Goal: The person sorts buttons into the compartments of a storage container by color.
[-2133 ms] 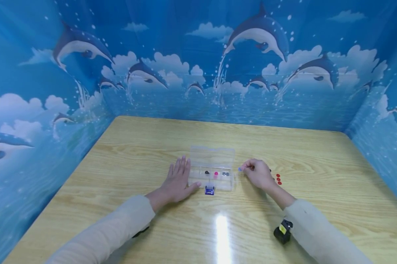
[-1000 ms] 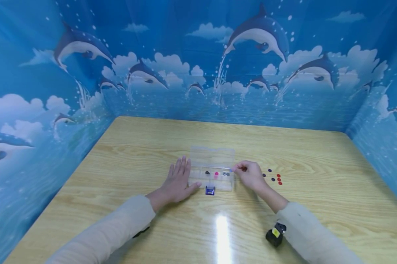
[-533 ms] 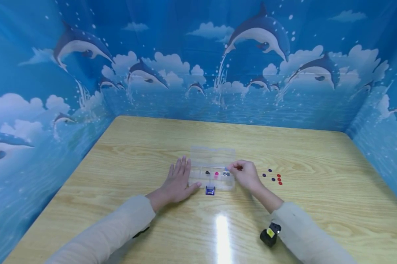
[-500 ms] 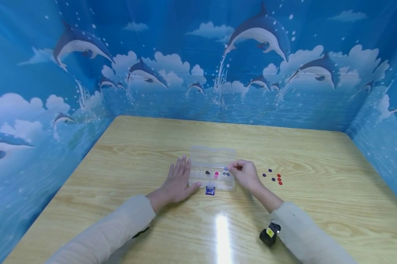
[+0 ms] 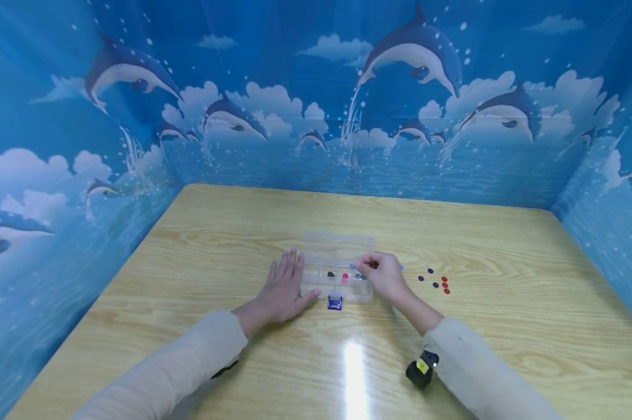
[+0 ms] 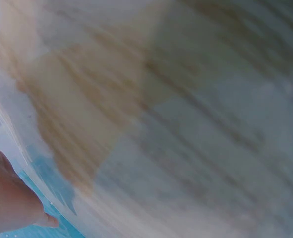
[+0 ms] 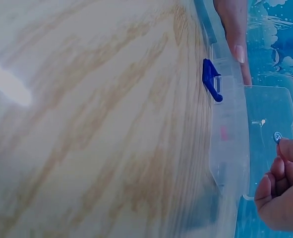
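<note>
At the left end of a clear box (image 5: 359, 297), the left hand (image 5: 280, 293) lies flat, fingers straight, holding nothing; its thumb reaches the box's front edge. Box lid (image 5: 339, 247) stands open at the back; a dark blue catch (image 5: 334, 303) sits at the front. Inside, left to right: black pieces (image 5: 330, 274), a pink piece (image 5: 345, 276) and clear-grey pieces (image 5: 358, 276), in separate compartments. Above the right-hand part, the right hand (image 5: 389, 280) pinches a small blue button (image 5: 352, 266) between thumb and finger. Judged by appearance, this button is light, stiff and rather slippery, hardly fragile; the rim is the proper hold. The box looks light and liable to slide; its end walls offer the best grip. Just past the right hand shows a blue spot (image 5: 401, 268), too small to identify. Further right lie three dark buttons (image 5: 435, 285), then three red buttons (image 5: 445, 285) in a row. Surface (image 5: 227, 227): pale wood grain, smooth, glare at the near side. Room: blue dolphin-print curtain (image 5: 295, 52) encloses left, back and right
</note>
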Action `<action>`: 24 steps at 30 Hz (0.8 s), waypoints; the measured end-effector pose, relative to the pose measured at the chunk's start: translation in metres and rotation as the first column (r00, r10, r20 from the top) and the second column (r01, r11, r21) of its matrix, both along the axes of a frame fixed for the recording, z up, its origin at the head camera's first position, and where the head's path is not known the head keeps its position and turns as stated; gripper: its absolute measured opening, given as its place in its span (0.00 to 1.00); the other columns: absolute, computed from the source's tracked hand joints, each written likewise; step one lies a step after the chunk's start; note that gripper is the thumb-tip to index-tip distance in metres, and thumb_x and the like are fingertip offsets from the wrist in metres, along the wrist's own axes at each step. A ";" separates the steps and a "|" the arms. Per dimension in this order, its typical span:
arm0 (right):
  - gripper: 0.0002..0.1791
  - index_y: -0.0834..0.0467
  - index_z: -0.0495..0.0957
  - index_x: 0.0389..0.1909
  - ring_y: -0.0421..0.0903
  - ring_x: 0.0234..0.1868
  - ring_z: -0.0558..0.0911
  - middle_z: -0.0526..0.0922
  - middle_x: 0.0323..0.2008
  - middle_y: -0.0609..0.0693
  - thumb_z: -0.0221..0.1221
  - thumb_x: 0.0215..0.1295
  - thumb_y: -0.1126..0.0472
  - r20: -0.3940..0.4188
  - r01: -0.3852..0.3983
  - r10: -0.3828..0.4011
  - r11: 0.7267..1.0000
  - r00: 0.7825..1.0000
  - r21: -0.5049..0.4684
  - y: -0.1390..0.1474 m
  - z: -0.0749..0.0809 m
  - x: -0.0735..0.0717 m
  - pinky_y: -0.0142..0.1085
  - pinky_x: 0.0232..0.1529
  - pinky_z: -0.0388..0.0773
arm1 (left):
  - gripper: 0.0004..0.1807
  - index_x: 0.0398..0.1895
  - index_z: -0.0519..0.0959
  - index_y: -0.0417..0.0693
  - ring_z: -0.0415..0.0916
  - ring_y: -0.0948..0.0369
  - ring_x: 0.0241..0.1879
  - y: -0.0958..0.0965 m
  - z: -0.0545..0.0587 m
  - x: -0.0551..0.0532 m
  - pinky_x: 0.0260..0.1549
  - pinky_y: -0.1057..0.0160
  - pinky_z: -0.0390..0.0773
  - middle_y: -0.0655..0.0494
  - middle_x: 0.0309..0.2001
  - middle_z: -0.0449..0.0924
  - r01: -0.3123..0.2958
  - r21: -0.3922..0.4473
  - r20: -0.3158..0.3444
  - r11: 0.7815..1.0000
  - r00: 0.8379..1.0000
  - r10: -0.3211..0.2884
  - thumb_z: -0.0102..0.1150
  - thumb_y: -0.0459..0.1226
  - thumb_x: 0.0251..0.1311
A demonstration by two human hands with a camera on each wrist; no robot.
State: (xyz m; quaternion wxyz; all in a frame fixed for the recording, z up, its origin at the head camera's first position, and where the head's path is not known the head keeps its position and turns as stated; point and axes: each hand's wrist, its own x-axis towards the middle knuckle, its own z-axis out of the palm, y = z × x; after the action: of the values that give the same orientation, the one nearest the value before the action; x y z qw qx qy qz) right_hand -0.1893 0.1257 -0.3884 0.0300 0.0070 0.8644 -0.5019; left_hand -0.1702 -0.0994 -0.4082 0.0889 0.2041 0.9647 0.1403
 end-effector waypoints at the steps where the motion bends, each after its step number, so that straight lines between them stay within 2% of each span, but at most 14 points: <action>1: 0.07 0.66 0.80 0.35 0.41 0.29 0.73 0.80 0.29 0.54 0.57 0.60 0.66 -0.002 -0.002 0.002 1.000 1.000 0.000 -0.001 0.000 0.000 0.25 0.30 0.73 | 0.47 0.72 0.33 0.36 0.27 0.44 0.73 0.000 0.000 0.000 0.70 0.46 0.32 0.38 0.73 0.26 0.001 0.000 0.000 1.000 1.000 -0.001 0.33 0.61 0.65; 7: 0.06 0.65 0.80 0.34 0.41 0.29 0.73 0.80 0.29 0.54 0.57 0.60 0.66 0.008 -0.021 0.021 1.000 1.000 -0.018 -0.009 0.001 -0.001 0.26 0.29 0.72 | 0.47 0.72 0.33 0.36 0.27 0.44 0.73 0.000 0.000 0.000 0.70 0.46 0.32 0.38 0.72 0.26 -0.002 0.005 -0.005 1.000 1.000 0.002 0.33 0.61 0.65; 16: 0.06 0.64 0.80 0.35 0.41 0.30 0.75 0.81 0.31 0.55 0.57 0.61 0.65 0.009 -0.034 0.034 0.999 0.999 0.003 -0.021 0.001 -0.002 0.29 0.33 0.75 | 0.48 0.71 0.32 0.37 0.26 0.44 0.73 0.001 -0.001 0.000 0.70 0.46 0.32 0.39 0.72 0.24 -0.005 -0.009 0.001 1.000 1.000 0.005 0.32 0.62 0.65; 24: 0.06 0.65 0.80 0.34 0.41 0.27 0.76 0.82 0.29 0.56 0.58 0.60 0.66 -0.008 -0.048 0.048 0.999 0.999 0.000 -0.029 0.002 -0.002 0.26 0.28 0.74 | 0.48 0.72 0.34 0.36 0.27 0.43 0.72 0.001 -0.001 0.000 0.70 0.45 0.33 0.38 0.72 0.26 -0.003 0.001 -0.011 1.000 1.000 0.003 0.34 0.61 0.65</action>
State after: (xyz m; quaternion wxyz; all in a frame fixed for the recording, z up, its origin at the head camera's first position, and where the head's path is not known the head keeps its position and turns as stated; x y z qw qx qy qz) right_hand -0.1913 0.0963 -0.3864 0.0388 -0.0158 0.8643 -0.5012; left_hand -0.1705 -0.0989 -0.4094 0.0834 0.2035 0.9654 0.1399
